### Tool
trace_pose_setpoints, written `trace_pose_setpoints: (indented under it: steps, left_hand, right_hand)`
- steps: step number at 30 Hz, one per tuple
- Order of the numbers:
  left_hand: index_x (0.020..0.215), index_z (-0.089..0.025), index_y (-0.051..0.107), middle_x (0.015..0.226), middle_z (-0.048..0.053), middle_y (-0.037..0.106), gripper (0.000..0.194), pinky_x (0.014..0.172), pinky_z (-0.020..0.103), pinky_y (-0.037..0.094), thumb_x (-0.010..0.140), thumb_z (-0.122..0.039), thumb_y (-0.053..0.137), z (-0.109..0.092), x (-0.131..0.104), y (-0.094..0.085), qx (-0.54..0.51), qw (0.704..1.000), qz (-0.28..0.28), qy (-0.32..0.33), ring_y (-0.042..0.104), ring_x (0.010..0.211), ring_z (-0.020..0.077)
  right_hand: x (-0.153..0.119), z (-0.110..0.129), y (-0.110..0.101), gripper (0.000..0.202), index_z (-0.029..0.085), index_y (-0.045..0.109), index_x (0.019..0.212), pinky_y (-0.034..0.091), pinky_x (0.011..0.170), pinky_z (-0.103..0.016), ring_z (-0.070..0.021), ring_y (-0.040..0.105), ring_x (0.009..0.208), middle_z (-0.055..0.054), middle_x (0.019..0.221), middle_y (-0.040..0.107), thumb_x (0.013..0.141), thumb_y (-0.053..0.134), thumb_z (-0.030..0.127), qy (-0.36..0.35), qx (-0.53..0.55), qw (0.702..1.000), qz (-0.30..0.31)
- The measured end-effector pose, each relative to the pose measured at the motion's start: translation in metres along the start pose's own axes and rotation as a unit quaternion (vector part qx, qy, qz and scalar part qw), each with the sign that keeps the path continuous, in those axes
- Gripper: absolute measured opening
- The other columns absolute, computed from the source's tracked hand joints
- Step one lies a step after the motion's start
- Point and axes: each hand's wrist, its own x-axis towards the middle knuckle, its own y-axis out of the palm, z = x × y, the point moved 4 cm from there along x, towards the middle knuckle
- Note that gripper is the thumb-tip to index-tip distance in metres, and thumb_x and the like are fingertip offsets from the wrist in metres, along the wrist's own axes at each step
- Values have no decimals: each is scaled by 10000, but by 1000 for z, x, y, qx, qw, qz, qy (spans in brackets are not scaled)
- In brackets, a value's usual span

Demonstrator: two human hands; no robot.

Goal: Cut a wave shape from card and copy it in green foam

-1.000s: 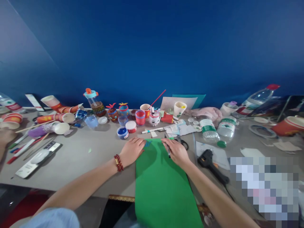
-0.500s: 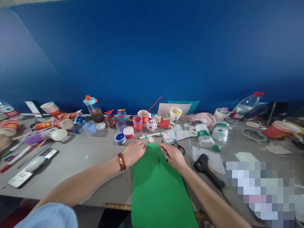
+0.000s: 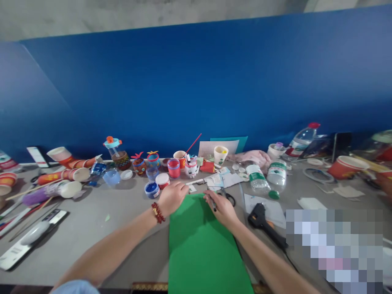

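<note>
A large green sheet (image 3: 205,249) lies in front of me and runs down past the bottom of the view. My left hand (image 3: 173,199), with a red bead bracelet (image 3: 158,212) at its wrist, is closed at the sheet's far left corner; its fingertips are partly hidden. In my right hand (image 3: 223,210) is a slim dark pen (image 3: 213,204), held over the far right corner. Just beyond that hand rest black scissors (image 3: 229,199). A white pen (image 3: 197,181) and paper scraps (image 3: 226,179) lie past the sheet's far edge.
To the right is a black glue gun (image 3: 265,224) with its cord, near plastic bottles (image 3: 257,179). Paint jars (image 3: 152,189) and decorated cups stand along the back. At left are a phone (image 3: 33,237) and joined paper cups (image 3: 69,161). A blue partition (image 3: 196,90) stands behind.
The view has tilted up slightly, so the partition's top edge now shows. Both hands stay at the sheet's far corners, the right one still holding the pen.
</note>
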Motion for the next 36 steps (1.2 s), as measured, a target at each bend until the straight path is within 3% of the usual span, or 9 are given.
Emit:
trace_pose_setpoints:
  steps: [3, 7, 13, 18, 26, 36]
  left_hand:
    - [1018, -185, 610, 932, 58, 672, 226, 709, 300, 499, 900, -153, 420, -3, 24, 0, -60, 996, -49, -33, 625, 790, 181]
    - [1061, -189, 600, 1004, 66, 683, 240, 744, 306, 508, 903, -158, 423, -4, 46, -1, -122, 984, -119, -42, 641, 860, 189]
    - [1002, -175, 602, 958, 58, 693, 185, 763, 253, 504, 904, -220, 452, 32, 69, -26, -212, 938, -242, -130, 651, 834, 150]
    - [951, -186, 622, 909, 50, 697, 154, 736, 255, 478, 869, -204, 493, 46, 91, -21, -179, 944, -226, -159, 644, 808, 159]
    - [917, -194, 621, 776, 34, 687, 154, 592, 242, 415, 886, -230, 475, 37, 94, 2, -129, 955, -193, -183, 625, 675, 163]
    - [909, -177, 636, 802, 65, 676, 188, 741, 320, 429, 893, -216, 452, 34, 96, 8, -81, 966, -180, -166, 608, 784, 208]
  right_hand:
    - [-1, -6, 0, 302, 220, 533, 1172, 535, 731, -310, -201, 685, 775, -70, 903, 715, 925, 366, 270, 26, 69, 996, -41]
    - [-2, -13, 1, 317, 205, 511, 1197, 551, 736, -318, -199, 690, 773, -80, 938, 712, 925, 363, 273, 41, 106, 990, -78]
    - [-1, -7, 0, 298, 219, 545, 1152, 550, 703, -292, -192, 684, 733, -71, 927, 708, 940, 357, 312, 51, 94, 992, -63]
    - [0, -6, 0, 274, 228, 539, 1120, 538, 711, -285, -188, 672, 745, -60, 898, 697, 950, 355, 340, 59, 109, 991, -54]
    - [0, -6, -1, 275, 234, 535, 1125, 518, 709, -275, -180, 659, 739, -43, 861, 697, 957, 340, 333, 54, 100, 993, -41]
    - [0, -5, -2, 284, 231, 551, 1115, 514, 719, -270, -186, 671, 776, -49, 901, 706, 952, 347, 341, 58, 91, 994, -30]
